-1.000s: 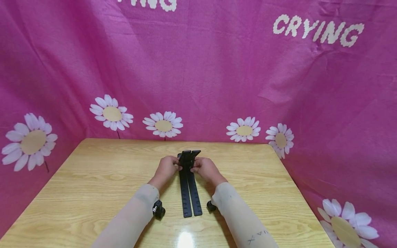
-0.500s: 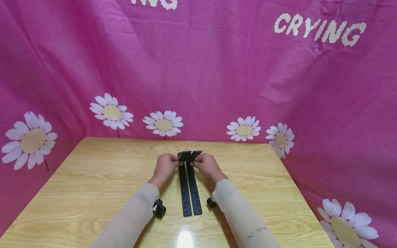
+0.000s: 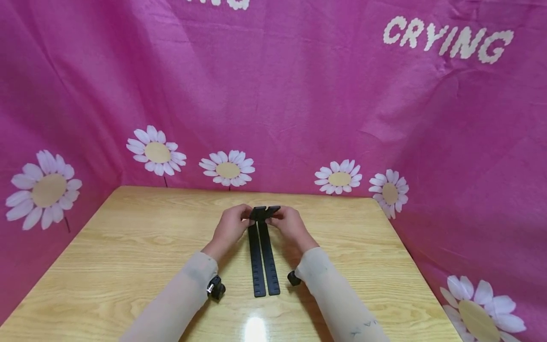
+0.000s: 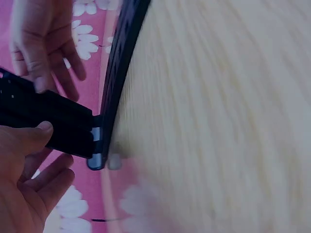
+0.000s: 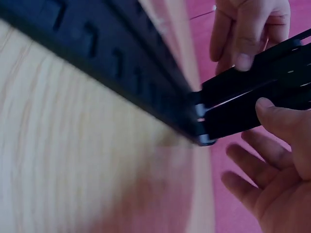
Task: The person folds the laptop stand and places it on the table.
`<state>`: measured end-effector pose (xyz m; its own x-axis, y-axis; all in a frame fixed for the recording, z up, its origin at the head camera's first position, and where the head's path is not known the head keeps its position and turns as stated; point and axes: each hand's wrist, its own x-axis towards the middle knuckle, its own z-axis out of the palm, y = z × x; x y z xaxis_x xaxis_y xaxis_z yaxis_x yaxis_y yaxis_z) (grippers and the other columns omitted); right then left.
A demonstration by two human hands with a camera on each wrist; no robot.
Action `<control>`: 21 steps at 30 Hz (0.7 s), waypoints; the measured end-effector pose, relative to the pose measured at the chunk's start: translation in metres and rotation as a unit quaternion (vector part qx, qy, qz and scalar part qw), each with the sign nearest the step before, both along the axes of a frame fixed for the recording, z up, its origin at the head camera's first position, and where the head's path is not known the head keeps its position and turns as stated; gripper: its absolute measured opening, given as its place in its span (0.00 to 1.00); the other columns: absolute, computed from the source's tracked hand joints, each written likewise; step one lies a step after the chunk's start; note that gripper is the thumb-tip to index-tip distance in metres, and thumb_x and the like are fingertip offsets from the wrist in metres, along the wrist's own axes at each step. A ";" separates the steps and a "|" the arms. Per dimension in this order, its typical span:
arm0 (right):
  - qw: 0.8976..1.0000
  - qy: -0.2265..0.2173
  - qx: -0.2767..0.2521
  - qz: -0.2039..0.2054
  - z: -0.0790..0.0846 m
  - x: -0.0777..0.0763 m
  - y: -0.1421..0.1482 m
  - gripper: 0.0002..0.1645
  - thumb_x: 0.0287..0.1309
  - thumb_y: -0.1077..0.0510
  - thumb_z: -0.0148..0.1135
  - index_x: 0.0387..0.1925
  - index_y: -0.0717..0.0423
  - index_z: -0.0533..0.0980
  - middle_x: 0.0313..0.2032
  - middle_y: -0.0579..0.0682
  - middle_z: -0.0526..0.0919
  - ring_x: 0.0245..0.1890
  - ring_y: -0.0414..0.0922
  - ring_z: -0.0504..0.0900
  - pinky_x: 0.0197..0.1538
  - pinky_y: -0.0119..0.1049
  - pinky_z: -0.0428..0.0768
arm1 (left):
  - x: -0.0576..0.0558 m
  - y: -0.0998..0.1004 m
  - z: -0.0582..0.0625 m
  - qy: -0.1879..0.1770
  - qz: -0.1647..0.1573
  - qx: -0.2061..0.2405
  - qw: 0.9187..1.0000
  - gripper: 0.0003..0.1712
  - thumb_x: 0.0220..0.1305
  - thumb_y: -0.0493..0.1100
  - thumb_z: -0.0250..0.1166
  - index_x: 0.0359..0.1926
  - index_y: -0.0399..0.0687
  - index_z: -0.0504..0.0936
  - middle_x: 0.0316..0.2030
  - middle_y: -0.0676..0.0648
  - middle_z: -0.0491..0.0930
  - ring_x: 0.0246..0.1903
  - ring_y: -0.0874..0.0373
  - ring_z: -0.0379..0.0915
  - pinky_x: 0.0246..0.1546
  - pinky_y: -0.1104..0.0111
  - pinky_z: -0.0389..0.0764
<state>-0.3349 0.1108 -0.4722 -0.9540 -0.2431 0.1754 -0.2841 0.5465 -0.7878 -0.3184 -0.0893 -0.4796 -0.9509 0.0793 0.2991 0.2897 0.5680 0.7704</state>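
A black folding laptop stand [image 3: 265, 261] is on the table, its two long notched strips running toward the person. Its raised panels [image 5: 233, 111] join the strips at a hinge [image 4: 97, 141] at the far end and stand up from them. My left hand [image 3: 230, 225] pinches the left side of the raised part, thumb on the near face and fingers behind. On the opposite side my right hand [image 3: 292, 225] pinches the other panel the same way. In the right wrist view, the right hand's lower fingers [image 5: 248, 165] spread loosely below the panel.
The wooden table [image 3: 149, 237] has a light grain. A pink cloth [image 3: 282, 95] printed with daisies and white letters hangs behind it and along both sides. A small black camera [image 3: 216, 288] sits at the left wrist, and another [image 3: 293, 278] at the right.
Both hands have shifted slightly up and away along the stand's raised part, which looks shorter in the head view. The notched strips stay on the table in about the same place.
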 end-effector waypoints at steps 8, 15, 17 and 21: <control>0.999 -0.023 -0.032 0.033 0.014 0.006 0.006 0.07 0.63 0.61 0.71 0.43 0.54 0.87 0.40 0.50 0.91 0.42 0.41 0.85 0.50 0.41 0.85 | 0.004 0.003 0.013 0.023 -0.008 -0.054 0.998 0.06 0.63 0.31 0.70 0.39 0.45 0.87 0.36 0.48 0.89 0.37 0.57 0.82 0.41 0.60 0.85; 0.992 -0.074 -0.073 0.066 0.009 0.005 0.017 0.07 0.65 0.61 0.69 0.42 0.59 0.85 0.44 0.52 0.88 0.45 0.43 0.86 0.54 0.42 0.84 | 0.005 -0.004 0.010 -0.005 -0.051 -0.007 0.999 0.06 0.62 0.33 0.72 0.40 0.43 0.91 0.37 0.49 0.90 0.40 0.57 0.82 0.46 0.60 0.83; 0.992 -0.076 -0.067 0.074 0.010 0.005 0.019 0.08 0.65 0.60 0.69 0.42 0.61 0.86 0.44 0.51 0.86 0.46 0.43 0.84 0.56 0.43 0.83 | 0.004 -0.007 0.010 -0.012 -0.065 -0.007 0.998 0.06 0.63 0.35 0.72 0.41 0.44 0.92 0.39 0.49 0.90 0.41 0.57 0.82 0.45 0.61 0.81; 0.992 -0.080 -0.050 0.083 0.013 0.005 0.023 0.10 0.64 0.59 0.70 0.44 0.61 0.87 0.45 0.50 0.86 0.46 0.43 0.81 0.57 0.46 0.81 | 0.004 -0.014 0.010 -0.033 -0.094 -0.011 0.995 0.09 0.67 0.39 0.70 0.46 0.46 0.92 0.43 0.49 0.90 0.40 0.59 0.80 0.44 0.64 0.79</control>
